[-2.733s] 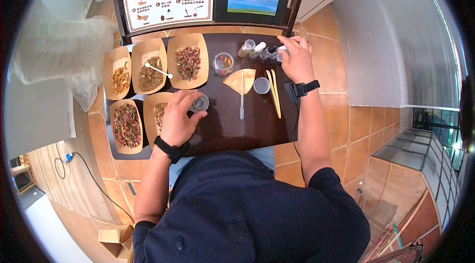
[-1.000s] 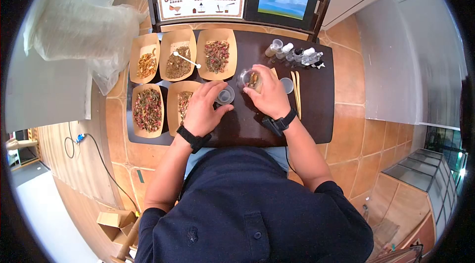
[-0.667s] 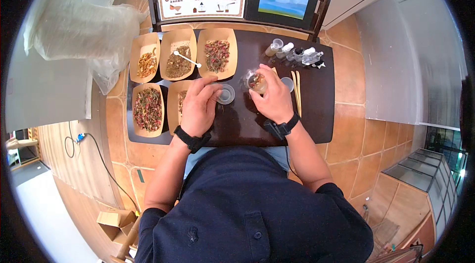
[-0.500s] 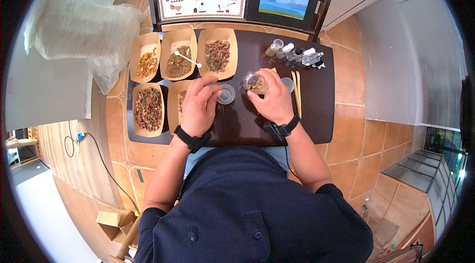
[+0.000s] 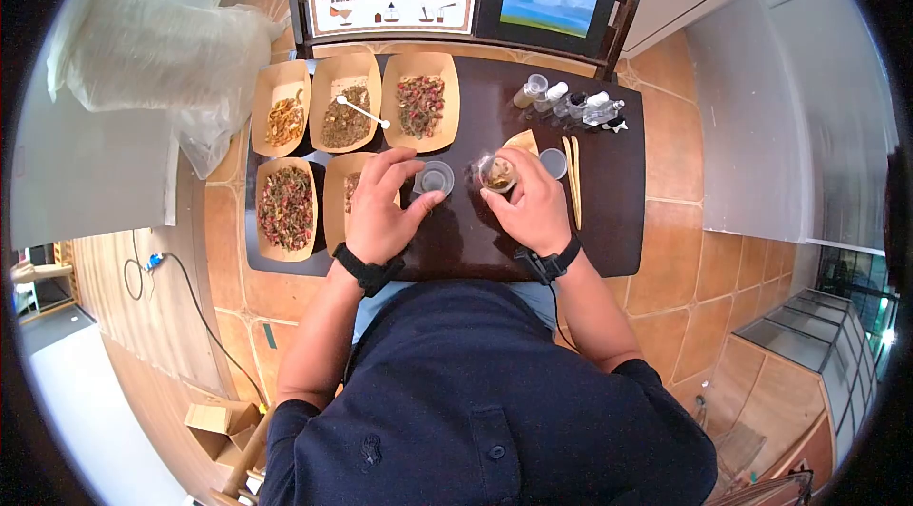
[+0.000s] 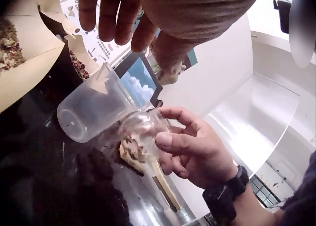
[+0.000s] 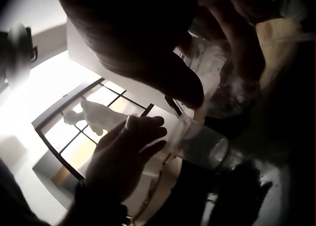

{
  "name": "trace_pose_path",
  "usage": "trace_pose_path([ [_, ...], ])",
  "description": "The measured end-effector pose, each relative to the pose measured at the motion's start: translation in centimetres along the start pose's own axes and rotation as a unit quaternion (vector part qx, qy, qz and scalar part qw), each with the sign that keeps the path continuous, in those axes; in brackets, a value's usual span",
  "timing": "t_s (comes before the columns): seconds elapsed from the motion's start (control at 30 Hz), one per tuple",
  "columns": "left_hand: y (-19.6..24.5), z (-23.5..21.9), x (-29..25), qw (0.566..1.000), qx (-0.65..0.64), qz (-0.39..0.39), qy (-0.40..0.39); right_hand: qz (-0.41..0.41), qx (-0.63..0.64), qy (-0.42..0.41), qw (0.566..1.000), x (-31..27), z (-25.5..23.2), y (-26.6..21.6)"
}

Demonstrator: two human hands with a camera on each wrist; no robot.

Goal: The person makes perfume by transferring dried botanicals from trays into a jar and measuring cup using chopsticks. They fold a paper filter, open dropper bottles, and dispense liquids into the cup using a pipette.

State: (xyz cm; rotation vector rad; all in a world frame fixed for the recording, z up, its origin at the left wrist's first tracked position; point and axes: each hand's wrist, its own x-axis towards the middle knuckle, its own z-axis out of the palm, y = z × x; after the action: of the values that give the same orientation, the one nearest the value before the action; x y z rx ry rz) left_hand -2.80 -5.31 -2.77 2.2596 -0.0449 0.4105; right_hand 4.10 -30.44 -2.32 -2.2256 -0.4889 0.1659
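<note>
The right hand (image 5: 537, 206) grips the jar (image 5: 497, 173), thumb and fingers curled around its wall; dried plant matter shows inside. The jar is located just right of the cup (image 5: 435, 180), which stands upright on the table (image 5: 456, 254). The left hand (image 5: 380, 216) is positioned beside the cup, thumb and fingers spread wide; contact with the cup cannot be determined. This hand obstructs part of the lower tray (image 5: 336, 192). The right hand partly covers the paper (image 5: 520, 142). Adjacent to it are a tub (image 5: 553, 162) and the sticks (image 5: 573, 178). Bottles (image 5: 571, 105) are lined up behind. A spoon (image 5: 361, 112) rests across an upper tray (image 5: 328, 73).
</note>
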Motion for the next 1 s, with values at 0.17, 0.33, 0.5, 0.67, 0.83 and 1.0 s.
trace_pose_path([
  [0.17,0.0,0.1,-0.2,0.999,0.000,-0.010,-0.045,-0.006,0.014,0.009,1.000,-1.3,0.7,0.3],
  [0.33,-0.1,0.3,-0.1,0.998,0.002,-0.010,-0.064,-0.011,0.024,-0.001,1.000,-2.0,1.2,0.9],
  [0.5,-0.4,0.6,-0.2,0.997,0.008,-0.015,-0.077,-0.024,0.012,0.009,1.000,-2.4,1.6,0.6],
  [0.67,-0.3,0.8,-0.2,0.995,0.002,-0.020,-0.097,-0.024,-0.015,-0.027,0.999,-2.6,1.6,0.6],
  [0.83,-0.4,1.2,0.0,0.995,0.002,-0.010,-0.095,-0.022,-0.005,-0.031,0.999,-2.7,2.1,0.9],
  [1.0,0.0,1.0,0.0,0.996,-0.006,-0.016,-0.091,-0.018,0.007,-0.038,0.999,-2.7,2.6,1.5],
])
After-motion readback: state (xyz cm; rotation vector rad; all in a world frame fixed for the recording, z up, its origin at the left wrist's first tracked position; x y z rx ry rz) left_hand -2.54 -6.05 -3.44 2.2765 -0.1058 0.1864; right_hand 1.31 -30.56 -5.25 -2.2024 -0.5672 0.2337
